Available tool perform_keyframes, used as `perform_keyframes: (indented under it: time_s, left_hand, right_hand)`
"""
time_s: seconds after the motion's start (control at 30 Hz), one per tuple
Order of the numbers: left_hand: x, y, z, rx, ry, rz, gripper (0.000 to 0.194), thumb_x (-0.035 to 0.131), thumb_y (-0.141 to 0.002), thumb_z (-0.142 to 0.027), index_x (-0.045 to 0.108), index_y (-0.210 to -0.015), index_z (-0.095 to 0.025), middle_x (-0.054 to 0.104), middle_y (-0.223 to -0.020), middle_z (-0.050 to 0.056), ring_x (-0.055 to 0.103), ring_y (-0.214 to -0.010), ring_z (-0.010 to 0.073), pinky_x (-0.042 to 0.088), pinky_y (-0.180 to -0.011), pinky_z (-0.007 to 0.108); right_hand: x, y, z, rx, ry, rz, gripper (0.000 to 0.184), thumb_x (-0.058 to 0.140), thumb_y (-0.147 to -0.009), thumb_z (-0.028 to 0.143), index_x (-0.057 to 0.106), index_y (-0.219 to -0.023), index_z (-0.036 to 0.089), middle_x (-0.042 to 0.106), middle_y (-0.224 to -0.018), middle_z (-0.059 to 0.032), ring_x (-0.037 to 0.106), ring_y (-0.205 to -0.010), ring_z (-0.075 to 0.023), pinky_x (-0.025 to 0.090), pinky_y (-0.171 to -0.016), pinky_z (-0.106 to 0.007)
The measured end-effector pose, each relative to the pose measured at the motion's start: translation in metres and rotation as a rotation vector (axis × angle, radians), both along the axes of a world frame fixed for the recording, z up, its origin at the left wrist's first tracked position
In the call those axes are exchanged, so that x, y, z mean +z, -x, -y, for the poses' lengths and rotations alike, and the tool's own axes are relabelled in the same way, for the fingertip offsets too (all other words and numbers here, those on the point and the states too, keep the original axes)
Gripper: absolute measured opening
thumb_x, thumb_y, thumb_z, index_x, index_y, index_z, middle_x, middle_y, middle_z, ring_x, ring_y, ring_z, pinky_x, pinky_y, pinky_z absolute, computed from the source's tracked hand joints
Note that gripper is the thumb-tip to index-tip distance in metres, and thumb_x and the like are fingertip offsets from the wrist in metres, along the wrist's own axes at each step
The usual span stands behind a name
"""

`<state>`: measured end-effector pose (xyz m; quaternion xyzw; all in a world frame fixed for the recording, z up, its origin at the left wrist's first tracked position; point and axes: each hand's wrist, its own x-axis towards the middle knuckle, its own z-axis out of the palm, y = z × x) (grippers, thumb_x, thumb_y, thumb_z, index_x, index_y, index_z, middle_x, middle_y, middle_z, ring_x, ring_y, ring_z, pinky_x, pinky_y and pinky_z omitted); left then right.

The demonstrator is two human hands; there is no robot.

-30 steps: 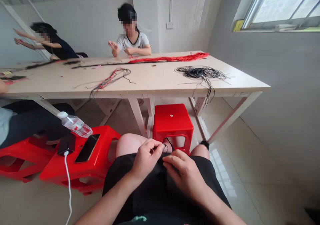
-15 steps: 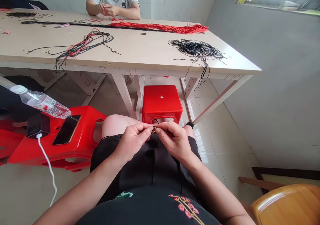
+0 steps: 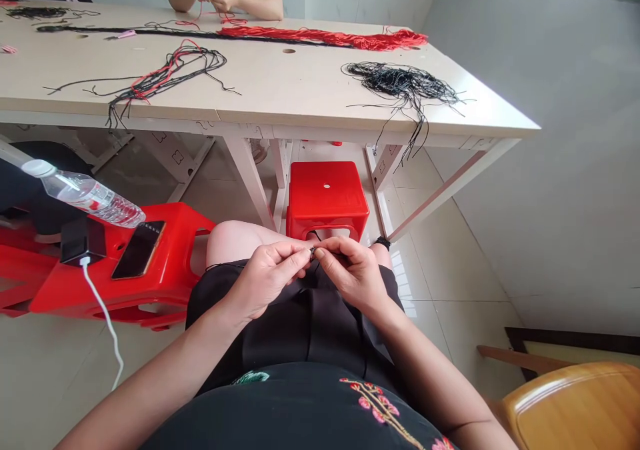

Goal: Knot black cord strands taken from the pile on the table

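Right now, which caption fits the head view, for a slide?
Left hand and right hand pinch a small dark piece before a table bearing red cords and black cords.

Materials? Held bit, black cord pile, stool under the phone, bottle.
Held bit: dark, mostly hidden, material unclear.
Cord pile: probably synthetic cord, slight sheen; thin, loose strands.
Stool: likely moulded plastic, glossy, with highlights and rounded edges.
Bottle: probably clear plastic, smooth; see-through with bright reflections.

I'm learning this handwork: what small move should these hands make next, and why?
Probably ease the left hand and right hand slightly apart: they nearly meet, pinching what looks like dark cord and hiding much of it, so a gap would show how it lies.
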<state>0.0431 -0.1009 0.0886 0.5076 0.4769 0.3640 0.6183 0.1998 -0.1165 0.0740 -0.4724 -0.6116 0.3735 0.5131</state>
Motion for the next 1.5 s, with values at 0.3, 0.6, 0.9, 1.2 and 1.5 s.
perform_keyframes:
  time_s: [0.3,0.6,0.9,1.2,1.5]
  left_hand:
    - [0.003,0.007,0.0,-0.119,-0.239,-0.199,0.02,0.064,-0.076,-0.036,0.07,-0.073,-0.017,0.063,-0.066,0.002,0.055,-0.061,0.0132,0.046,-0.057,0.024]
    - [0.005,0.009,0.003,-0.12,-0.094,-0.153,0.021,0.067,-0.07,-0.037,0.066,-0.063,-0.017,0.054,-0.057,0.001,0.047,-0.055,0.0115,0.04,-0.049,0.022]
    - [0.007,0.014,0.001,-0.051,0.197,0.096,0.018,0.073,-0.062,-0.034,0.068,-0.062,-0.016,0.05,-0.054,0.0,0.039,-0.048,0.0068,0.027,-0.04,0.018]
    - [0.007,0.011,-0.004,-0.034,0.174,0.101,0.016,0.071,-0.067,-0.032,0.068,-0.066,-0.016,0.05,-0.056,-0.001,0.04,-0.049,0.0066,0.027,-0.041,0.018]
    - [0.016,0.008,0.002,-0.096,0.277,0.073,0.026,0.077,-0.062,-0.036,0.065,-0.063,-0.013,0.051,-0.055,-0.002,0.039,-0.05,0.0048,0.028,-0.044,0.015]
  right_hand:
    - [0.009,-0.006,0.0,0.098,-0.015,0.16,0.011,0.056,-0.081,0.022,0.064,-0.075,0.019,0.067,-0.068,-0.0003,0.059,-0.062,-0.0116,0.046,-0.056,-0.021]
    - [0.029,-0.017,-0.014,0.212,-0.101,0.371,0.011,0.058,-0.084,0.025,0.067,-0.079,0.021,0.069,-0.076,0.001,0.062,-0.07,-0.0115,0.045,-0.062,-0.02]
    - [0.005,-0.013,-0.016,-0.123,-0.13,0.237,0.014,0.058,-0.084,0.024,0.064,-0.096,0.021,0.067,-0.095,-0.0039,0.061,-0.086,-0.0157,0.048,-0.077,-0.029]
    - [-0.002,-0.006,0.007,0.171,-0.002,-0.097,0.025,0.062,-0.081,0.028,0.059,-0.104,0.019,0.067,-0.095,-0.0055,0.064,-0.088,-0.0154,0.053,-0.08,-0.029]
    - [0.012,-0.007,0.0,-0.007,-0.108,0.057,0.014,0.057,-0.083,0.025,0.063,-0.073,0.017,0.065,-0.068,-0.0013,0.058,-0.062,-0.011,0.047,-0.059,-0.021]
